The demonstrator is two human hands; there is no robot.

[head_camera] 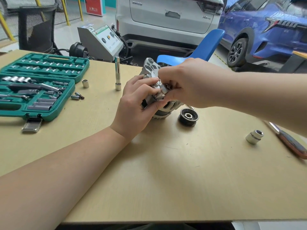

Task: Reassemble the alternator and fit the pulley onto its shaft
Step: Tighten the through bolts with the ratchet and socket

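Holding: left hand (132, 100) curls round alternator (153, 70) at table centre.
Right hand (186, 83): pinches small socket (163, 92) on it.
Pulley (188, 117): flat, at 5 o'clock, nearer right hand.

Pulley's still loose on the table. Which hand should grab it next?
Right, probably. The black grooved pulley lies on the table just below the right hand, to the right of the silver alternator housing. The left hand grips the housing from the far side and is steadying it.
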